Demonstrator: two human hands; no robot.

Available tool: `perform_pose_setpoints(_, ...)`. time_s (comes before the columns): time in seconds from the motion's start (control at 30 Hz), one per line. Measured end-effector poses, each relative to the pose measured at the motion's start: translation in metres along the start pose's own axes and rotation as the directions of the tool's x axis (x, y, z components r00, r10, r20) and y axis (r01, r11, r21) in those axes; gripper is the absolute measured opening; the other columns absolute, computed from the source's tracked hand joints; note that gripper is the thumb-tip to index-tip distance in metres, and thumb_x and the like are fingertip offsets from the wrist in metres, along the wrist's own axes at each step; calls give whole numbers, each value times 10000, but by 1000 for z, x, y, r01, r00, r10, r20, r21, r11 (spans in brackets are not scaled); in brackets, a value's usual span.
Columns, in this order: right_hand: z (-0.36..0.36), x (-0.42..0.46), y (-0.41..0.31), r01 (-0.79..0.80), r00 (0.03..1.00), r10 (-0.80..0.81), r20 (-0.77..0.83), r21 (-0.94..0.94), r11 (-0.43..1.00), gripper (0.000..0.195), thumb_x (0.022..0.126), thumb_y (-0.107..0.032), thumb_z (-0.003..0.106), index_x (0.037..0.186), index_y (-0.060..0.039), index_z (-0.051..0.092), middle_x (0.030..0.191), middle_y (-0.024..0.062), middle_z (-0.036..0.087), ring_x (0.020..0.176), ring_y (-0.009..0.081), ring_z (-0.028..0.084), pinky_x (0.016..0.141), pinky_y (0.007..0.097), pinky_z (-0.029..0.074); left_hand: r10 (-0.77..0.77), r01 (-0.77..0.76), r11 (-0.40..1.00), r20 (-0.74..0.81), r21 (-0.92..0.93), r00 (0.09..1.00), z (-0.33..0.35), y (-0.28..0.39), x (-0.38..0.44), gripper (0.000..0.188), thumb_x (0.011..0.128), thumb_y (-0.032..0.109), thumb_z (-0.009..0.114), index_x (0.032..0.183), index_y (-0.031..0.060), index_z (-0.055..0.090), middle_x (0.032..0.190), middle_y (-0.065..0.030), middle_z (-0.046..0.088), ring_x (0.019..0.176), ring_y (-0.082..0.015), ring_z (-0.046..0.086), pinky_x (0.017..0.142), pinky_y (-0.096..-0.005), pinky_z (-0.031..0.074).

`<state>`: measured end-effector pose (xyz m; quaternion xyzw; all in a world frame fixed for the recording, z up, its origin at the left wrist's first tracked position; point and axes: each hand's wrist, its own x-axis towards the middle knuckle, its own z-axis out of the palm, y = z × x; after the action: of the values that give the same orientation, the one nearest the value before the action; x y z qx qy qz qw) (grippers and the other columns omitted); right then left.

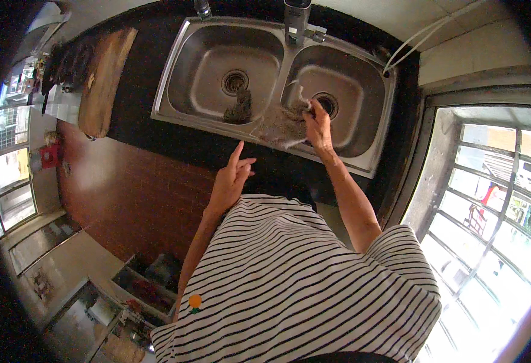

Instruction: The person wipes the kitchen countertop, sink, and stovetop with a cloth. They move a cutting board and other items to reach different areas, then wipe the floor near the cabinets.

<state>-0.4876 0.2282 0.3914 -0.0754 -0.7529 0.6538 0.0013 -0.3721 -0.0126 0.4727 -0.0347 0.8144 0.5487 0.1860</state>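
Observation:
A double-basin stainless steel sink is set in the dark countertop before me. My right hand grips a grey-brown cloth with a white edge, over the divider and the right basin. The cloth is blurred, and a white strip of it curls up beside the fingers. Near the counter's front edge, my left hand holds nothing, its index finger extended and the other fingers partly bent. A dark patch shows in the left basin; I cannot tell whether it is cloth or reflection.
A metal faucet stands behind the divider, with a second tap fitting farther left. To the left, a wooden board stands beside several dark-handled utensils. White tubing enters the counter at right, near a barred window.

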Motion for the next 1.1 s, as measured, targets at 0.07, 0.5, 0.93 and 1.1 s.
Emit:
perform_pose_setpoints(0.07,23,-9,33,145,986,-164,-8,-424,894,241,938,-76,571,1153,29,591,998,125,674,864,193,630,807,326,515,-6,6,999,-8,51,1000,-10,-16,1,466,1017,216,493,1441,39,414,1161,-168,678,892,-229,705,791,-327,544)
perform_pose_setpoints(0.5,88,74,110,249,946,-290,-145,-251,936,301,970,-192,524,1172,31,526,1020,179,575,915,334,539,805,438,455,-85,82,973,7,217,996,-14,-52,-8,348,935,154,606,1263,39,590,1087,-141,712,916,-244,701,791,-338,539)
perform_pose_setpoints(0.93,96,79,95,51,996,-87,-17,-696,716,513,922,-260,556,1285,72,409,1238,314,512,1085,458,556,832,490,522,-50,40,969,35,244,998,-16,-63,-3,341,926,168,621,1240,37,596,1063,-155,706,929,-269,697,801,-355,540)
perform_pose_setpoints(1.1,55,-4,54,317,912,120,393,-858,404,398,871,-238,600,1182,2,538,1156,227,599,917,432,663,763,499,562,62,-123,933,186,338,981,-12,-69,17,346,931,214,609,1229,36,598,1068,-156,704,942,-289,690,813,-376,537)
